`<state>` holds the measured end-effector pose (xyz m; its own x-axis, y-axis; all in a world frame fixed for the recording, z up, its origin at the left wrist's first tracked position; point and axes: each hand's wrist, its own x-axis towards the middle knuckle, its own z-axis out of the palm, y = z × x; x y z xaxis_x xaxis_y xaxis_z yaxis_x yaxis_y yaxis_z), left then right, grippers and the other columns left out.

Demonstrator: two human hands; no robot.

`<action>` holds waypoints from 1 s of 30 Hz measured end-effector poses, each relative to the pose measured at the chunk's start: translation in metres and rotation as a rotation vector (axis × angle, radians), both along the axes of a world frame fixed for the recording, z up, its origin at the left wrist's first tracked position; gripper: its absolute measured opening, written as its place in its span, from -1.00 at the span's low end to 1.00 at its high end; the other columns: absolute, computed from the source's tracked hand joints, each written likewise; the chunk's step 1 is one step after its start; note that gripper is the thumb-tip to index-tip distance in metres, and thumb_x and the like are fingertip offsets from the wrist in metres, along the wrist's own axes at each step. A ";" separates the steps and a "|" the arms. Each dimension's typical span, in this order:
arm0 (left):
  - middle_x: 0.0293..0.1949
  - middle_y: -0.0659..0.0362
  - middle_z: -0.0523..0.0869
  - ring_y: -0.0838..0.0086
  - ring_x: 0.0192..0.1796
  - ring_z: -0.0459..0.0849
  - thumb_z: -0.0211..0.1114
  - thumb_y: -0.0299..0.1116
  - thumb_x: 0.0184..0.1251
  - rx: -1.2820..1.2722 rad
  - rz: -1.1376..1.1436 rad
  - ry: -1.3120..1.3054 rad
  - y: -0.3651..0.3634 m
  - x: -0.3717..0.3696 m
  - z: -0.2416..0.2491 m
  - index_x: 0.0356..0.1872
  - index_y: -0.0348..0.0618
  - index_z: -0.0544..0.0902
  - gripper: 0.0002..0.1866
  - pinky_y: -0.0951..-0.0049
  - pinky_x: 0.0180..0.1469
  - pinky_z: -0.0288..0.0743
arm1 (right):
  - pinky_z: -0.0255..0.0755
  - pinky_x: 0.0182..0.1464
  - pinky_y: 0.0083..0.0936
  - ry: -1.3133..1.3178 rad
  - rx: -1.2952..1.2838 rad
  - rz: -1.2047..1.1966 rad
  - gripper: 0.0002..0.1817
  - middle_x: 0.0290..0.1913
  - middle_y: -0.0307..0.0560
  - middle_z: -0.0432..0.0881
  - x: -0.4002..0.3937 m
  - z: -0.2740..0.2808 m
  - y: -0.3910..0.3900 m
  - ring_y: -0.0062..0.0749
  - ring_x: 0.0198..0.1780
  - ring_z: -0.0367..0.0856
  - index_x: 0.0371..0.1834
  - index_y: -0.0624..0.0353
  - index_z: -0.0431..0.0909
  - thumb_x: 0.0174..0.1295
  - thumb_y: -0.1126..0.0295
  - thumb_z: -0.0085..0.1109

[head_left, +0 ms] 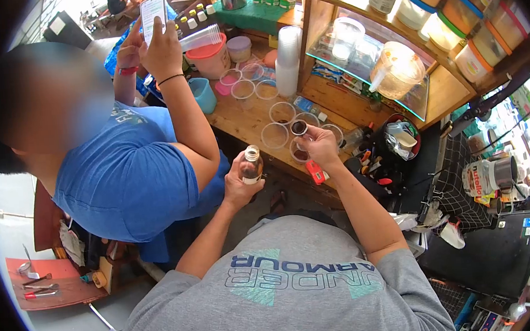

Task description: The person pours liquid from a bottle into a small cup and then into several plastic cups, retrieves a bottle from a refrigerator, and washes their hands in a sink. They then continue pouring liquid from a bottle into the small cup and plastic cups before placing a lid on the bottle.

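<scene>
My left hand (237, 189) is wrapped around a small glass bottle (252, 164) with dark contents, its mouth uncapped and tilted slightly upward. Between the fingers of my right hand (322, 147) is a small round measuring cup (299, 127) with dark liquid inside. It is held over a group of clear plastic cups on the wooden table (227, 118). One clear cup (274, 136) stands just left of the small cup, and another (282, 112) is behind it. Dark liquid shows at the bottom of a cup (299, 153) partly beneath my right hand.
At the left, a person in a blue shirt (134, 169) holds a phone (154, 17) and a stack of clear cups (200, 38). A tall cup stack (288, 61) stands by the glass display case (362, 58). A red packet (316, 172) lies at the table edge.
</scene>
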<state>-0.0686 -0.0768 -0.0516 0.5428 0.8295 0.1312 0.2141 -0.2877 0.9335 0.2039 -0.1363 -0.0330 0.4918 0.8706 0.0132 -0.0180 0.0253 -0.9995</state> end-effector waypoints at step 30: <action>0.10 0.19 0.81 0.55 0.08 0.76 0.64 -0.48 0.06 -0.001 0.087 -0.115 0.014 0.013 -0.059 0.53 -0.09 0.38 -0.07 0.44 0.23 0.63 | 0.11 0.55 -0.02 -1.706 -0.335 0.251 -0.83 -0.22 -0.26 0.74 -0.021 0.001 0.084 -0.30 0.18 0.60 -0.29 -0.04 0.83 0.27 0.35 0.21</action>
<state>-0.0552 -0.0628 -0.1106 0.4499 0.8732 0.1873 0.1295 -0.2713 0.9537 0.1834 -0.0520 -0.0323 -0.0139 0.9894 0.1447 0.9908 -0.0059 0.1352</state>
